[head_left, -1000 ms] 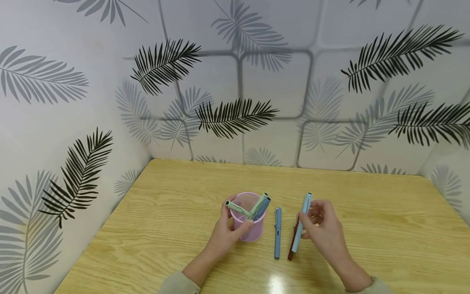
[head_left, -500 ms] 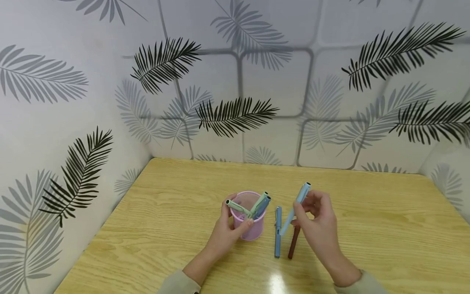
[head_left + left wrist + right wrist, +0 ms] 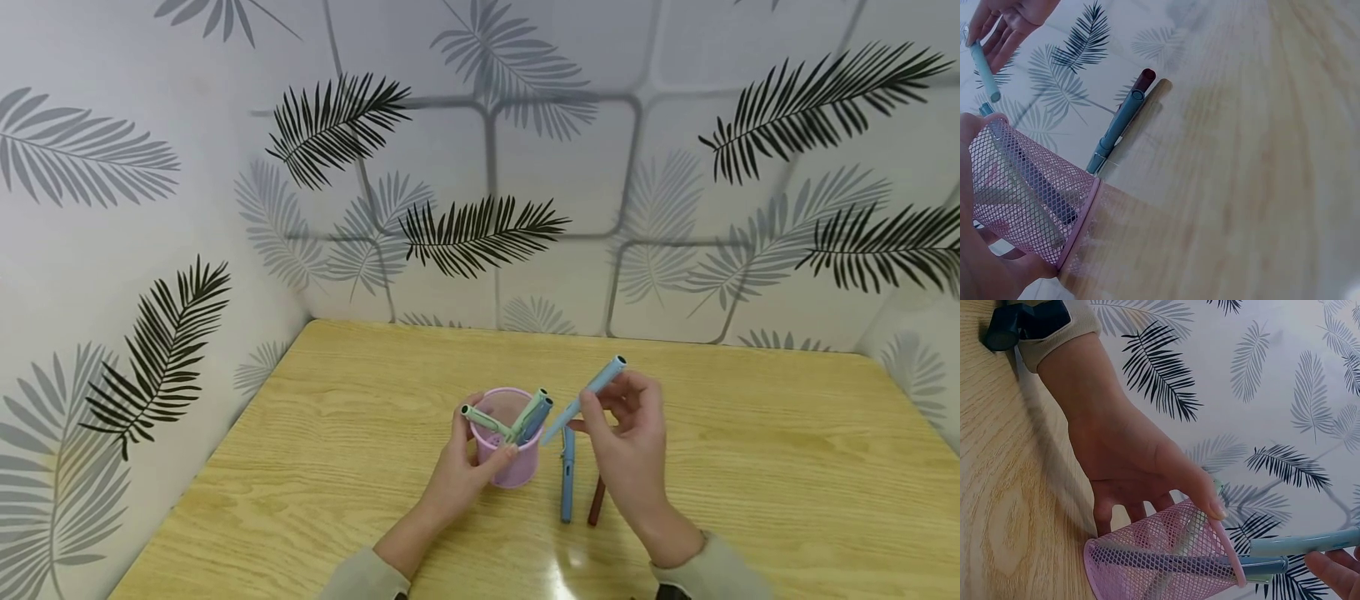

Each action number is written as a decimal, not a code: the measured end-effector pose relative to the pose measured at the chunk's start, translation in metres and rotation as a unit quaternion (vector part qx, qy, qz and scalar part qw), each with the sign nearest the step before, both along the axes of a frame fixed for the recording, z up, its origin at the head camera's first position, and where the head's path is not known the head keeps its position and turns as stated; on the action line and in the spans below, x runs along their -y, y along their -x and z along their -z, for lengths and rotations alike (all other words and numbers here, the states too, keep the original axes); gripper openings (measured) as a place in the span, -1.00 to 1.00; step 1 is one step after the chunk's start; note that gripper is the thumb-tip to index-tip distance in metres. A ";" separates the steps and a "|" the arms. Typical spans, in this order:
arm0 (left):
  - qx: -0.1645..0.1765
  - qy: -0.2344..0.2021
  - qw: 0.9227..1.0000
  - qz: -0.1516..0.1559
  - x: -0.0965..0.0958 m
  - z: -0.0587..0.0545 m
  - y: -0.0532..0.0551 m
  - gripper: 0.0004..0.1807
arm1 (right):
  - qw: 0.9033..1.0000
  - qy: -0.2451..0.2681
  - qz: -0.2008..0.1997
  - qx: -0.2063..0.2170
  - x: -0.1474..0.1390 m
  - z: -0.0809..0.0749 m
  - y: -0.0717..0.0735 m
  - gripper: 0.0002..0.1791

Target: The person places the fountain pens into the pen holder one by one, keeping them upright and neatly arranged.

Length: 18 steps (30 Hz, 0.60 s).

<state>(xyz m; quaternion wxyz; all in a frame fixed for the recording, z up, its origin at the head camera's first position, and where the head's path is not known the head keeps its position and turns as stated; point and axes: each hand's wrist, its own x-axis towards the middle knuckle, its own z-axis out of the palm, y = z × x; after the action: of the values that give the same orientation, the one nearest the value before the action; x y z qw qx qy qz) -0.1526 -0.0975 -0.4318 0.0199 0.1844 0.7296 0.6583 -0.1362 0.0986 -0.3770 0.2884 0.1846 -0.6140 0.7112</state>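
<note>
I'm seeing the left hand [image 3: 463, 477] gripping an upright pink mesh cup [image 3: 517, 473], two pale green pens [image 3: 529, 414] and a blue pen [image 3: 537, 420] leaning inside. The right hand [image 3: 628, 437] is pinching a tilted light blue pen [image 3: 602, 382] near the cup's rim; another blue pen [image 3: 567, 490] and a dark red pen [image 3: 597, 502] are lying nearby.

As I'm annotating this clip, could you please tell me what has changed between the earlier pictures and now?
In the head view, the right hand has carried the slim light-blue pen upward and leftward, its lower end swinging toward the round pink mesh cup. Nothing was let go. The left hand still grips the cup; the slim blue pen and slim dark-red pen stay on the wooden table.
</note>
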 end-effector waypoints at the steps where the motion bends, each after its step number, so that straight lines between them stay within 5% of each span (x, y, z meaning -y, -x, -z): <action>1: 0.001 0.002 1.000 -0.002 0.000 0.000 0.000 -0.19 | 1.000 0.001 -0.001 -0.001 0.002 0.000 0.001 -0.66; 10: 0.002 0.011 1.000 -0.004 0.000 -0.003 -0.001 -0.20 | 1.000 -0.015 -0.012 -0.010 0.011 0.009 0.005 -0.66; 18: 0.000 0.004 1.000 -0.003 -0.001 -0.004 -0.002 -0.20 | 0.991 -0.115 0.015 0.064 0.017 0.001 -0.006 -0.72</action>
<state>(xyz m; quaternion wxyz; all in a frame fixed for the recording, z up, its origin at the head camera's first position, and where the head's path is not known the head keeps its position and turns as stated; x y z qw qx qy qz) -0.1504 -0.0968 -0.4280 0.0182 0.1822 0.7327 0.6554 -0.1306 0.0819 -0.3784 0.2358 0.1616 -0.7113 0.6422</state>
